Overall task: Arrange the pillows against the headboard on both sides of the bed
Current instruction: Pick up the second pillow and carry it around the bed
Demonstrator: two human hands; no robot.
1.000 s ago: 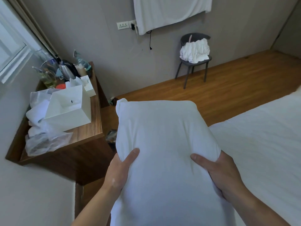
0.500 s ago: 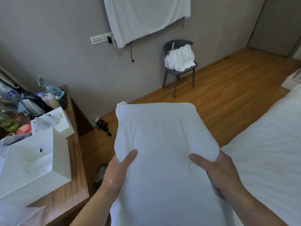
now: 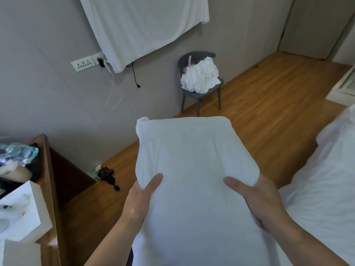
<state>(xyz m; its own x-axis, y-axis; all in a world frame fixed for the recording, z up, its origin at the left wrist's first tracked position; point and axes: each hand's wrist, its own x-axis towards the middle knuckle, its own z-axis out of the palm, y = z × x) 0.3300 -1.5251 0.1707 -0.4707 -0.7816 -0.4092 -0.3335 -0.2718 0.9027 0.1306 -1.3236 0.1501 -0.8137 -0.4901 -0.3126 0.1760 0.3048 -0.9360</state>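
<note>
Both hands, left (image 3: 139,200) and right (image 3: 259,198), grip a white pillow (image 3: 194,169) beside the bed (image 3: 326,179).

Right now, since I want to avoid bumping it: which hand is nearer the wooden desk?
Left. The left hand grips the pillow on the wooden desk side; the right hand is bedside.

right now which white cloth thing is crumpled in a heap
The white laundry piled on the grey chair. The pillow in both hands is smooth, and the sheet on the wall hangs flat.

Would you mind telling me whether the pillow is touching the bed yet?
Cannot tell. In the head view the pillow, held by both hands, overlaps the bed at lower right, hiding any gap or contact.
</note>
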